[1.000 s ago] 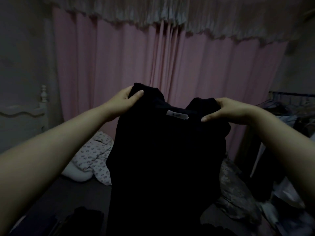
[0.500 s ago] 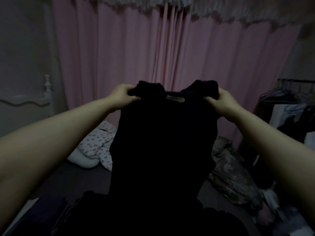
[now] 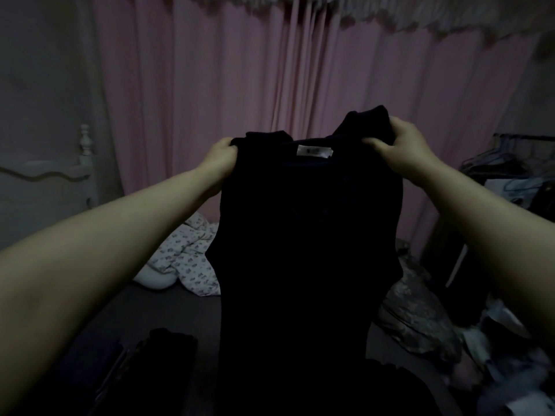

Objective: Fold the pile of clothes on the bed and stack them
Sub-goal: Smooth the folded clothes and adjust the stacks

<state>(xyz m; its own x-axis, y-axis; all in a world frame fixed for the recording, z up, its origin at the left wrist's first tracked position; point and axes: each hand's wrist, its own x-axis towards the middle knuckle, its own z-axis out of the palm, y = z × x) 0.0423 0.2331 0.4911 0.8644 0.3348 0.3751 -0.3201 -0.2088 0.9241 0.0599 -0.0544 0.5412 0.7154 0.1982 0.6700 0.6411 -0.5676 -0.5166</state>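
A black garment [image 3: 306,235] hangs in the air in front of the person, held up by its two shoulders over the bed [image 3: 168,313]. The left hand [image 3: 220,159] grips the left shoulder, its fingers curled round a bunch of the cloth. The right hand [image 3: 401,151] grips the right shoulder a little higher, with the thumb in front and the cloth bunched up above the knuckles. A small white label [image 3: 314,151] shows at the neckline between the two hands. The garment drops straight down from the hands, and its lower end runs into the dark clothes at the bottom of the view; in this dim light it is hard to tell where one ends and the other begins.

On the bed, low on the left, lies a dark pile of clothes [image 3: 168,349]. Farther back sits a white pillow with a small printed pattern [image 3: 186,259], partly behind the garment. To the right of the garment lies a crumpled grey patterned blanket [image 3: 420,319]. Pink curtains [image 3: 240,85] fill the wall behind, a white bedpost [image 3: 85,145] stands at the left, and clothes hang on a rack [image 3: 510,169] at the far right.
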